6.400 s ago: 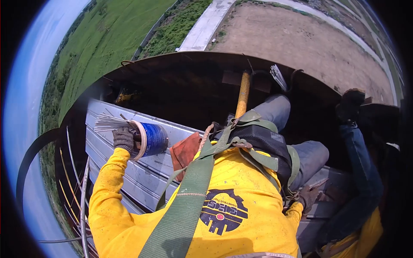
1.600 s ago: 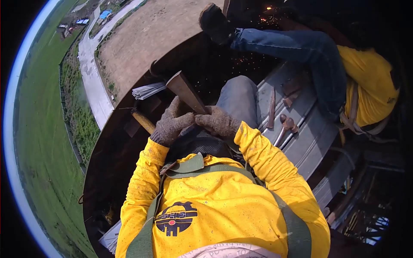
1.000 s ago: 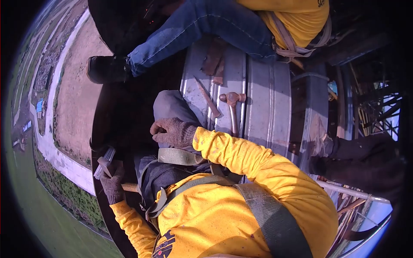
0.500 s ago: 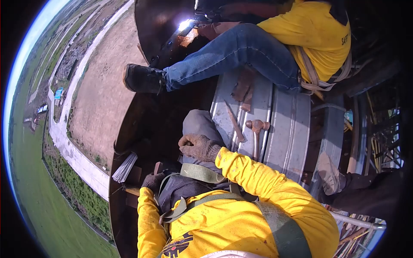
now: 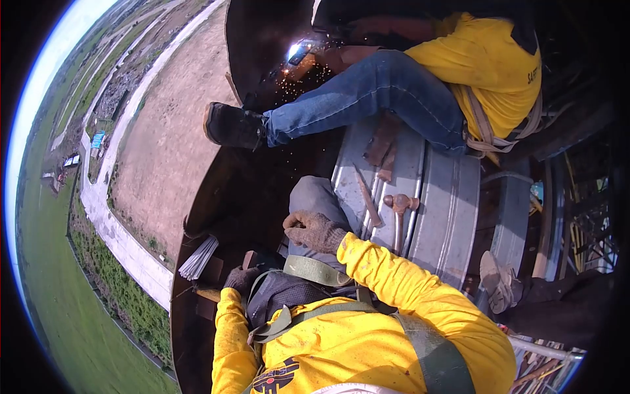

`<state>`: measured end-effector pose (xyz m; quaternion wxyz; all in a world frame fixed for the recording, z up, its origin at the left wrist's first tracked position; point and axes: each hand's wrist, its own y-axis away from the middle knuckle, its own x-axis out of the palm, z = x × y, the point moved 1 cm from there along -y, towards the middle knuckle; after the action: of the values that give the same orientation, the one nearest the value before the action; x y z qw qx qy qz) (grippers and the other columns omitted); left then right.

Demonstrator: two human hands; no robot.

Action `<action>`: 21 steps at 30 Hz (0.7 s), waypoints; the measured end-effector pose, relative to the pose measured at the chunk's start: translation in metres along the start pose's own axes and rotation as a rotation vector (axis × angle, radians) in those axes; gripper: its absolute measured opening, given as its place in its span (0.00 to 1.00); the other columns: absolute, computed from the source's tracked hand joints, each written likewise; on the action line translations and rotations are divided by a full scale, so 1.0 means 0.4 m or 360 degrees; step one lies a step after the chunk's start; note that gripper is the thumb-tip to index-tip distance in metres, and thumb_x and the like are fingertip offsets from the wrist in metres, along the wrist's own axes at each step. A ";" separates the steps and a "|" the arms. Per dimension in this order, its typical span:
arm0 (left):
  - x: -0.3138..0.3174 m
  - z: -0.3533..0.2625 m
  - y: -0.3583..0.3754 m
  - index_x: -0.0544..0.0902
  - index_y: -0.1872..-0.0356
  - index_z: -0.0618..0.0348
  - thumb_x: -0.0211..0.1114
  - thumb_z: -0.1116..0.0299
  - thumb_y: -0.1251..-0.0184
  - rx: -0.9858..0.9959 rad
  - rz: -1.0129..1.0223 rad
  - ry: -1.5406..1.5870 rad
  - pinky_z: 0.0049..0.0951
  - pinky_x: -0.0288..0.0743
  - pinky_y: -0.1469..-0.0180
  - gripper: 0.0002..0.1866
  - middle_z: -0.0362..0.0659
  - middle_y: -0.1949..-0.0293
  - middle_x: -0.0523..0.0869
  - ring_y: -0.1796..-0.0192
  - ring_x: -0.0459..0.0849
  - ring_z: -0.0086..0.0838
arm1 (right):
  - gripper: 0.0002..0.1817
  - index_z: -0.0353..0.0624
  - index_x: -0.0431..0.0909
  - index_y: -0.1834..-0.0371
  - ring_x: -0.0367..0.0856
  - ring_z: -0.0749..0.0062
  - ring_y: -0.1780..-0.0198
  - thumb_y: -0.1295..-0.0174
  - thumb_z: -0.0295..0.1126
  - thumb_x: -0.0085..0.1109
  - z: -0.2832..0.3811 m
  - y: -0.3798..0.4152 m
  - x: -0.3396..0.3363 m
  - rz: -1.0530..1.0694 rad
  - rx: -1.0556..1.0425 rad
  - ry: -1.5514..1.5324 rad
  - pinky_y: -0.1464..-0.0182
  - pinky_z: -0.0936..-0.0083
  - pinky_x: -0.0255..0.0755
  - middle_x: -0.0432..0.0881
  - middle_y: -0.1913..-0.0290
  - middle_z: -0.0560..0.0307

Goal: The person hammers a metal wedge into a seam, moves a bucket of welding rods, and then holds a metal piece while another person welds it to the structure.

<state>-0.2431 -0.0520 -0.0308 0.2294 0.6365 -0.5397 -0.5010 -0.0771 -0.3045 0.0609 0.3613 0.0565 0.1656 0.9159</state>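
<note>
My right hand (image 5: 315,231), in a brown knit glove, rests on my grey-trousered knee (image 5: 315,194). Its fingers are curled in, and no object shows in them. At my left side is my left hand (image 5: 241,279) in a dark glove. Its fingers are mostly hidden, beside a small brown block (image 5: 250,259) and a yellowish handle (image 5: 209,294). A bundle of thin grey rods (image 5: 199,257) stands near that hand. Right of my knee, a ball-peen hammer (image 5: 399,209) and a pointed rusty metal spike (image 5: 367,197) lie on metal planks.
Ahead, a co-worker in jeans (image 5: 367,92) sits by a bright welding arc (image 5: 296,51) with flying sparks. Rusty scraps (image 5: 382,148) lie on the planks (image 5: 443,210). A curved steel edge (image 5: 197,203) borders a high drop at left. Another person's shoe (image 5: 497,282) is at right.
The view has shifted slightly, so everything sits a little lower and further right. The arc has shrunk and sparks now scatter downward. My hands keep their poses.
</note>
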 end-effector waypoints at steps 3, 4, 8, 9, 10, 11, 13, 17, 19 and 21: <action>0.000 -0.016 0.015 0.79 0.46 0.72 0.70 0.51 0.49 0.0016 -0.0022 -0.0004 0.33 0.77 0.46 0.35 0.57 0.51 0.85 0.50 0.85 0.43 | 0.14 0.40 0.77 0.53 0.79 0.73 0.65 0.36 0.37 0.58 0.017 0.008 -0.002 -0.0021 -0.0022 0.0040 0.58 0.77 0.76 0.81 0.65 0.55; 0.001 -0.015 0.018 0.79 0.46 0.72 0.70 0.51 0.49 0.0012 -0.0029 0.0004 0.33 0.77 0.46 0.35 0.57 0.51 0.85 0.50 0.85 0.43 | 0.14 0.40 0.77 0.53 0.79 0.73 0.65 0.36 0.37 0.58 0.017 0.009 -0.003 -0.0033 -0.0025 0.0035 0.58 0.77 0.76 0.81 0.65 0.55; 0.006 0.035 -0.046 0.79 0.46 0.72 0.71 0.52 0.49 0.0038 -0.0040 -0.0017 0.32 0.77 0.48 0.34 0.55 0.52 0.86 0.52 0.85 0.41 | 0.13 0.39 0.77 0.54 0.80 0.73 0.65 0.36 0.36 0.59 0.001 0.007 -0.001 -0.0070 -0.0029 -0.0001 0.59 0.76 0.76 0.81 0.66 0.56; 0.006 0.000 -0.004 0.79 0.47 0.72 0.71 0.53 0.48 0.0018 -0.0030 0.0043 0.32 0.77 0.49 0.33 0.54 0.53 0.86 0.53 0.86 0.40 | 0.13 0.39 0.77 0.55 0.80 0.73 0.65 0.37 0.36 0.59 -0.002 0.007 0.000 -0.0071 -0.0051 -0.0023 0.60 0.76 0.76 0.81 0.66 0.56; 0.007 -0.008 0.001 0.79 0.47 0.72 0.71 0.53 0.48 0.0030 -0.0016 0.0015 0.32 0.77 0.49 0.33 0.54 0.53 0.86 0.53 0.86 0.40 | 0.13 0.39 0.77 0.55 0.80 0.73 0.65 0.37 0.36 0.59 -0.002 0.007 0.000 -0.0103 -0.0050 -0.0035 0.60 0.76 0.76 0.81 0.66 0.56; 0.009 -0.007 0.005 0.80 0.48 0.72 0.71 0.54 0.47 0.0037 0.0002 0.0101 0.32 0.78 0.50 0.32 0.54 0.54 0.86 0.55 0.86 0.39 | 0.13 0.39 0.77 0.55 0.80 0.73 0.66 0.37 0.36 0.59 -0.001 0.007 0.000 -0.0086 -0.0053 -0.0051 0.60 0.76 0.76 0.81 0.67 0.55; 0.012 -0.004 0.007 0.80 0.49 0.72 0.70 0.55 0.46 0.0030 -0.0030 0.0143 0.31 0.78 0.53 0.30 0.53 0.57 0.87 0.58 0.86 0.37 | 0.11 0.38 0.78 0.55 0.78 0.75 0.68 0.37 0.33 0.60 0.016 0.013 -0.002 -0.0073 -0.0034 -0.0076 0.62 0.77 0.75 0.80 0.67 0.57; 0.013 -0.051 0.061 0.81 0.52 0.72 0.70 0.58 0.45 0.0105 0.0015 0.0108 0.31 0.78 0.54 0.27 0.53 0.60 0.87 0.59 0.86 0.37 | 0.12 0.37 0.77 0.55 0.78 0.76 0.68 0.37 0.33 0.60 -0.002 0.004 0.001 -0.0073 -0.0037 -0.0112 0.62 0.77 0.75 0.79 0.68 0.57; 0.014 -0.005 0.006 0.80 0.53 0.72 0.69 0.58 0.45 0.0215 0.0048 0.0042 0.32 0.78 0.54 0.26 0.53 0.60 0.86 0.60 0.86 0.37 | 0.12 0.38 0.77 0.57 0.79 0.73 0.69 0.37 0.35 0.60 0.017 0.015 -0.004 -0.0064 -0.0061 -0.0104 0.63 0.76 0.75 0.80 0.69 0.56; 0.007 0.049 -0.040 0.80 0.53 0.73 0.69 0.59 0.45 0.0378 0.0091 0.0065 0.32 0.78 0.55 0.26 0.52 0.59 0.86 0.60 0.86 0.37 | 0.11 0.39 0.77 0.59 0.80 0.71 0.71 0.38 0.36 0.60 0.020 0.019 -0.006 -0.0074 -0.0094 -0.0140 0.64 0.74 0.76 0.81 0.71 0.56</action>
<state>-0.2536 -0.0446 -0.0528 0.1777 0.6536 -0.6083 -0.4137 -0.0785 -0.3095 0.0710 0.3910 0.0823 0.1237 0.9083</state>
